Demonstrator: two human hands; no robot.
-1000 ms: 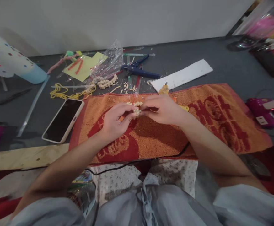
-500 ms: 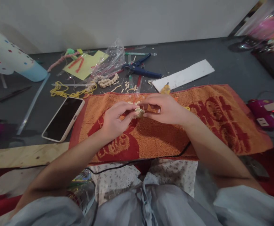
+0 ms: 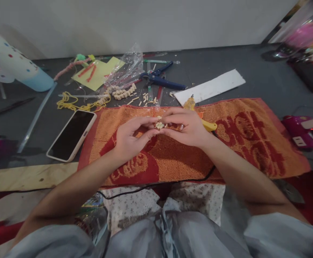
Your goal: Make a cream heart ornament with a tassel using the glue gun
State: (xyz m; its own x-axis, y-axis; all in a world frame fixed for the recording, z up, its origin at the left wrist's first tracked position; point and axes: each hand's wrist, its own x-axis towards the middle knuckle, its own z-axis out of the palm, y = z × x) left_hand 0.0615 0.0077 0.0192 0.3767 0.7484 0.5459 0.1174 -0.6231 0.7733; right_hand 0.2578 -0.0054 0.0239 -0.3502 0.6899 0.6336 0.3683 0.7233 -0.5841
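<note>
Between my fingertips is a small cream-coloured piece [image 3: 160, 125] that looks built of short sticks; its exact kind is too small to make out. My left hand [image 3: 132, 136] pinches it from the left with thumb and fingers. My right hand [image 3: 185, 127] closes on it from the right, thumb below and fingers above. Both hands are just above an orange and red towel [image 3: 183, 157]. A yellow-handled glue gun [image 3: 209, 125] lies partly hidden behind my right hand, its tip by a white strip of board [image 3: 212, 86].
Behind the towel lie blue cutter pliers [image 3: 164, 80], loose short sticks [image 3: 145, 98], a stacked stick piece [image 3: 124, 92] and clear plastic wrap [image 3: 128, 68]. To the left are a phone [image 3: 71, 136], yellow string [image 3: 75, 104] and a patterned bottle [image 3: 19, 64]. A black cable [image 3: 151, 184] crosses the front edge.
My right hand has shifted slightly left and down, closer to my left fingertips. The small piece has turned between the fingers. More of the yellow handle now shows.
</note>
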